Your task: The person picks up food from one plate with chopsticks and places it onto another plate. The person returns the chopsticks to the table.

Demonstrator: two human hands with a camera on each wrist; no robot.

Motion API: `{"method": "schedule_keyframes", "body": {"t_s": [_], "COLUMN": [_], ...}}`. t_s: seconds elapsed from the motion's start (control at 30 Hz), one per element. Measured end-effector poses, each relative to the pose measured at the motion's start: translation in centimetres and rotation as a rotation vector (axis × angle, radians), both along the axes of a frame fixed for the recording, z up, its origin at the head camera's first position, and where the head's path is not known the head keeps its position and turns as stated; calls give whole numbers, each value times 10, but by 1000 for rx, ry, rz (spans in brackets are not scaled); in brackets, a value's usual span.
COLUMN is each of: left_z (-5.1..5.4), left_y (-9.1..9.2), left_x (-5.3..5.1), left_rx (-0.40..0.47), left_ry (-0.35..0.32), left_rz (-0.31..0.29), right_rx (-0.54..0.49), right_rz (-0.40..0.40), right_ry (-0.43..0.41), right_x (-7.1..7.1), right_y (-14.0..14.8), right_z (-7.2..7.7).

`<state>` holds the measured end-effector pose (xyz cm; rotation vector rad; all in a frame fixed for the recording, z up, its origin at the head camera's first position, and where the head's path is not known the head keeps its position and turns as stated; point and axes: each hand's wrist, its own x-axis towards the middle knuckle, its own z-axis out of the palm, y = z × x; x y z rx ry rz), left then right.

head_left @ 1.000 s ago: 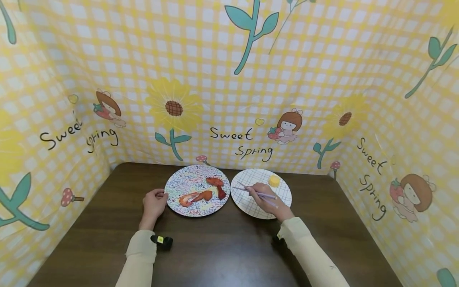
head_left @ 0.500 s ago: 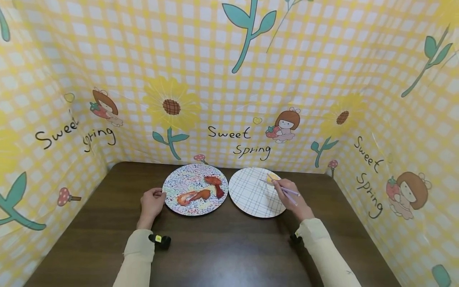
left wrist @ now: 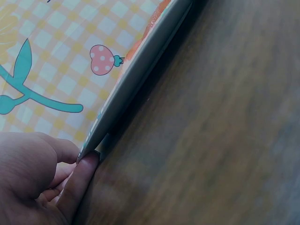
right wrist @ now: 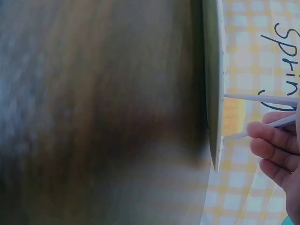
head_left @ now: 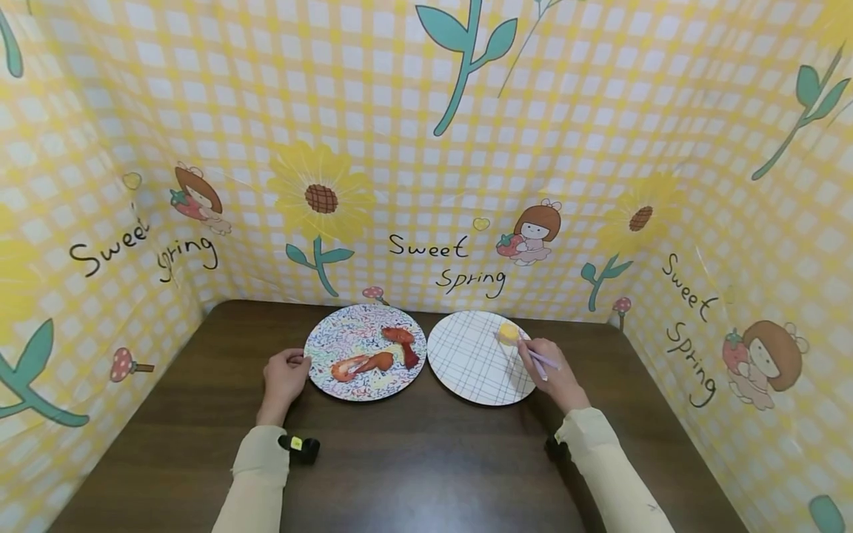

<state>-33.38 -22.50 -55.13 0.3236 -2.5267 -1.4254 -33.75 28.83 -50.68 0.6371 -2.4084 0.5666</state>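
My left hand pinches the left rim of the scribble-patterned plate; in the left wrist view its thumb and fingers hold the plate's edge. On that plate lie a shrimp, a drumstick-like piece and reddish pieces. My right hand grips purple chopsticks above the right part of the grid-patterned plate. A yellow piece sits near this plate's back right. In the right wrist view the chopstick tips stand apart on either side of the yellow piece.
Both plates stand side by side near the back of the dark wooden table. A yellow checked cloth with printed flowers and words surrounds the table at the back and both sides.
My right hand has moved right with the chopsticks, from the middle of the grid plate to beside the yellow piece. My left hand keeps its hold on the other plate.
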Motion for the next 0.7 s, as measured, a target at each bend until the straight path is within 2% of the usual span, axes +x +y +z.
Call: {"method": "schedule_keyframes", "body": {"t_s": [0.17,0.4,0.7], "left_z": [2,1,2], "left_y": [1,2,2], "left_x": [1,1,0], "left_rx": [2,1,7], "left_ry": [-4,-16,-7], "left_rz": [6,16,15], "right_rx": [45,137,140], "right_rz": [30,29,36], "right_ry": [-28,-7,-18], "right_x": [-2,-7,-7], "right_y": [0,-3,-5], "right_z": [1,-3,2]}}
